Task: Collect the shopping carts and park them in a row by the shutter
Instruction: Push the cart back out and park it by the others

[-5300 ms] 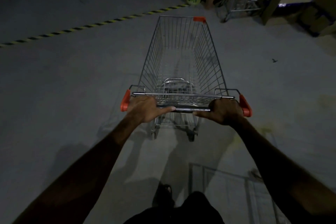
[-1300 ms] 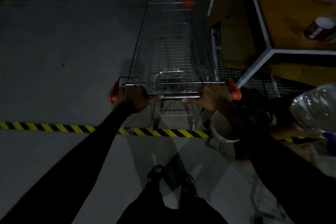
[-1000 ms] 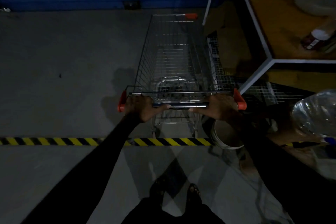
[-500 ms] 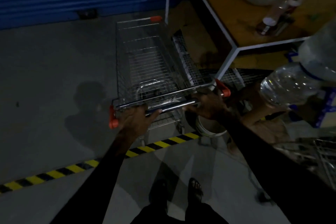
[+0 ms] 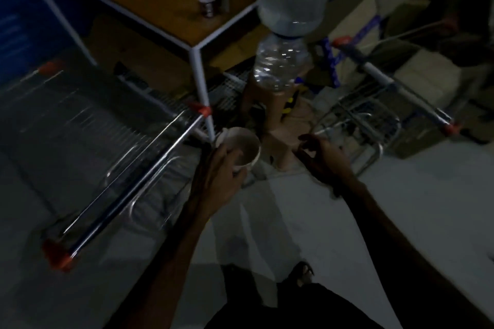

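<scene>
The frame is dark and blurred. A wire shopping cart (image 5: 88,125) with orange handle ends stands at the left, its far end toward the blue shutter (image 5: 16,24). Its handle bar (image 5: 128,189) runs diagonally, and no hand is on it. My left hand (image 5: 219,173) hovers just right of the handle, in front of a white bucket, fingers loosely apart. My right hand (image 5: 323,160) is open in mid-air with curled fingers. A second shopping cart (image 5: 374,115) stands at the right, its handle (image 5: 393,83) beyond my right hand.
A white bucket (image 5: 248,149) sits on the floor by the leg of a white-framed shelf (image 5: 197,61). A large clear water bottle (image 5: 283,61) stands upside down on a brown stool (image 5: 278,120). Cardboard boxes (image 5: 425,80) lie behind the second cart.
Both hands have let go of the cart's handle. My view has swung right, so the cart now lies at the left and a second cart has come into view.
</scene>
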